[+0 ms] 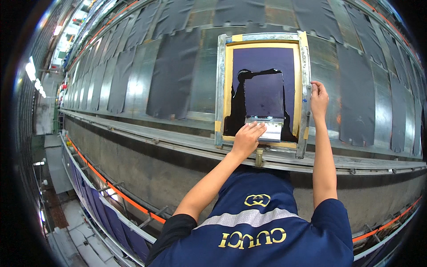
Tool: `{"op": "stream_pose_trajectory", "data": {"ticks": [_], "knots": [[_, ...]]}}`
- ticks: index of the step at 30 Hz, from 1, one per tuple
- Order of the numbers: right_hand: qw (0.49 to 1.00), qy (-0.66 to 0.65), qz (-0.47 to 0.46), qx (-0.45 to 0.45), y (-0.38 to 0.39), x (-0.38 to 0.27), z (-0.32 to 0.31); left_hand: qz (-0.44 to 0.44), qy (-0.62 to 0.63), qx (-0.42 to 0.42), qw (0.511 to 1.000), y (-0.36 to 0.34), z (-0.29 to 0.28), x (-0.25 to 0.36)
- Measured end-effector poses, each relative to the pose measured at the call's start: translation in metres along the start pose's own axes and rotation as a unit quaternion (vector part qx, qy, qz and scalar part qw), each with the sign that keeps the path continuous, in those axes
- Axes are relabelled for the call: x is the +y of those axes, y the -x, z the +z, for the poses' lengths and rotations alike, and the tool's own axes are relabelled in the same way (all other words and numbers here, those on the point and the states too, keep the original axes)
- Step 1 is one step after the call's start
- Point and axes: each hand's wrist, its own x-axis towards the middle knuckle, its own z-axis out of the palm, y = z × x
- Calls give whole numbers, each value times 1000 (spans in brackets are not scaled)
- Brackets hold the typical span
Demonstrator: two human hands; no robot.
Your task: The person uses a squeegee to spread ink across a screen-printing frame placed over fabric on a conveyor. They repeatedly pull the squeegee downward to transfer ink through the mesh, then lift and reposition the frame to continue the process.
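Observation:
A screen-printing frame [221, 89] with metal bars and yellow tape lies flat on the long table in front of me. Its purple mesh [284, 58] carries glossy black ink [238, 107], spread in an uneven band around a wiped rectangle. Near the frame's front bar, my left hand [248, 140] is closed on a squeegee [272, 132] with a pale, shiny body, its blade edge on the mesh. My right hand [319, 103] has its fingers curled at the outer side of the frame's right bar, seemingly gripping it; the fingertips are partly hidden.
Dark fabric pieces [173, 73] lie in rows on the shiny metal table [140, 89], left and right of the frame. A metal rail [187, 141] runs along the table's front edge. Below it at left is an orange strip [115, 187] beside hanging dark panels.

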Motion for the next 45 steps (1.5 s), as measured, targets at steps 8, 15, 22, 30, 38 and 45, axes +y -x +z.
{"op": "stream_pose_trajectory", "data": {"ticks": [8,15,22,30,38,45], "knots": [[999,-33,-15,3,93,-89,223,-34,-15,8,999,80,-117,-195],[999,-52,-4,15,168,-143,374,-44,-34,-36,998,142,-213,-330],[999,-34,6,13,189,-164,423,-44,-61,-24,997,170,-224,-384],[1000,9,13,3,185,-154,436,-34,-37,-3,999,194,-247,-394],[998,27,64,-12,185,-159,432,7,-84,-25,996,190,-229,-410],[999,13,29,14,186,-158,436,-115,43,1,992,11,-263,-457]]}}
